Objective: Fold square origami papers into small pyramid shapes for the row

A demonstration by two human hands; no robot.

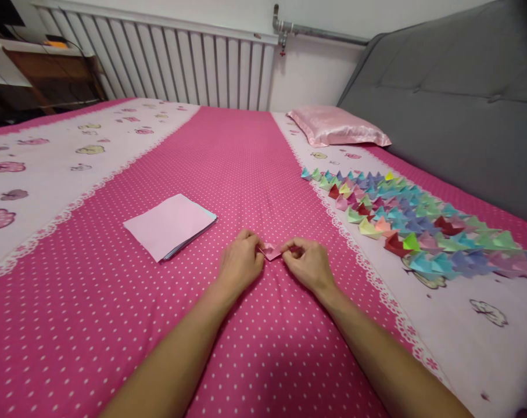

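Observation:
Between my two hands is a small pink folded paper boat (271, 251), just above or on the dotted pink bedspread (263, 325). Its left tip is pinched by my left hand (243, 259), the fingers closed. The right tip sits between the closed thumb and fingers of my right hand (309, 264). To the left of my left hand lies a stack of paper sheets (171, 226), pale pink on top with bluish edges beneath. Many folded paper boats (415, 217) in several colours stand in rows to the right of my right hand.
A shiny pink pillow (337, 126) lies at the back right, against a grey padded headboard (455, 98). Behind the bed are a white radiator (180, 58) and a metal pipe (319, 33) on the wall. A wooden desk (49, 72) stands at the far left.

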